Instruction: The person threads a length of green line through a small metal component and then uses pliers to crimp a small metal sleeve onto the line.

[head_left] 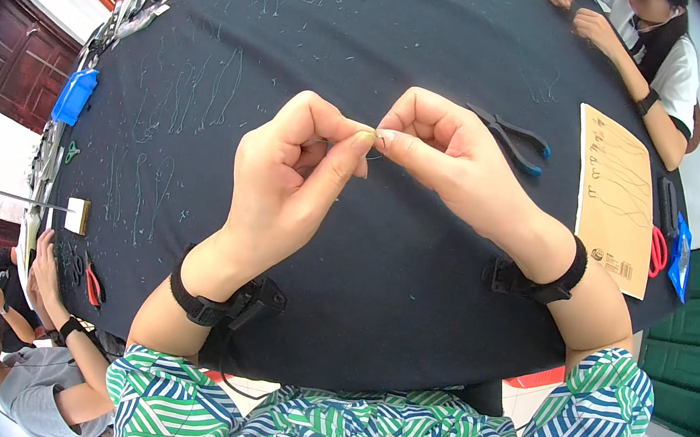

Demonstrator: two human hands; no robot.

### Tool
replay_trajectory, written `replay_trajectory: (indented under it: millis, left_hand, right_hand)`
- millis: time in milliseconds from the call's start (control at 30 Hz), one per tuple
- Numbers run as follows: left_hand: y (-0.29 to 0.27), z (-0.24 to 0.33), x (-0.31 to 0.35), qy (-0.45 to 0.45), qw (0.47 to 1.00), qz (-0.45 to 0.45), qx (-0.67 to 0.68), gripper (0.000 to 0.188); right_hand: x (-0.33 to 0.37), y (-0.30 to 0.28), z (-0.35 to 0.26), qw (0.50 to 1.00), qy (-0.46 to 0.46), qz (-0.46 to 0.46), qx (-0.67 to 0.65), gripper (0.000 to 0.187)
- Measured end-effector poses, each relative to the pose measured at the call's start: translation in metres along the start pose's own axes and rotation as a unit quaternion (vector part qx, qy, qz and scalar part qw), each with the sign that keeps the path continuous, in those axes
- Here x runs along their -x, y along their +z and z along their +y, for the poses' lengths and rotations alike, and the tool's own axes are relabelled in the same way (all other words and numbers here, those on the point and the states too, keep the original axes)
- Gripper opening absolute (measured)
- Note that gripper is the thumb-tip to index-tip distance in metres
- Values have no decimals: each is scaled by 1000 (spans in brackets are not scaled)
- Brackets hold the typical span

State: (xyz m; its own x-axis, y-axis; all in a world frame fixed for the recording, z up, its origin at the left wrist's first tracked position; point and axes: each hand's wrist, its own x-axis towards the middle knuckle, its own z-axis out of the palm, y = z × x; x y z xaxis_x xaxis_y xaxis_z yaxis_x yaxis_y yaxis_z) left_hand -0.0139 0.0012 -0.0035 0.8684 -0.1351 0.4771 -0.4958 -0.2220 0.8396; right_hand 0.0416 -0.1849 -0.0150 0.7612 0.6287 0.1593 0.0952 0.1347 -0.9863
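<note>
Over the middle of the black-covered table [405, 335], my two hands meet at the fingertips. My left hand [285, 168] is closed, thumb and index finger pinched together around a thin thread [376, 136]. Right against it, my right hand [458, 162] pinches the same thread, its other fingers curled in. Only a tiny bit of the thread shows between the fingertips; its exact kind is too small to make out. Beyond my right hand lie pliers [515, 142] with dark, blue-tipped handles, touched by neither hand.
On the right lie a brown sheet [618, 213] with thin cords, red-handled scissors [658, 253] and a blue packet [680, 257]. Left are cord strands [179, 93], a white block [77, 216], red pliers [93, 283] and a blue tray [74, 96]. Other people sit around the table.
</note>
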Motion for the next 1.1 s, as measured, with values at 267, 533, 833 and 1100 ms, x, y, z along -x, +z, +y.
replay_trajectory:
  millis: [267,533,833,1100]
  left_hand:
    - [1,1,0,4,1000,16,6,3]
    - [0,-2,0,17,999,33,-8,3]
    - [-2,1,0,-30,999,24,28,5]
    - [-6,-6,-1,-46,996,38,69,8]
  right_hand:
    - [7,7,-1,994,-62,29,86,13]
    - [10,3,-6,989,-89,48,110,11]
    - [5,-8,-18,985,-102,58,129,10]
    - [1,-21,-24,982,-96,68,146,12]
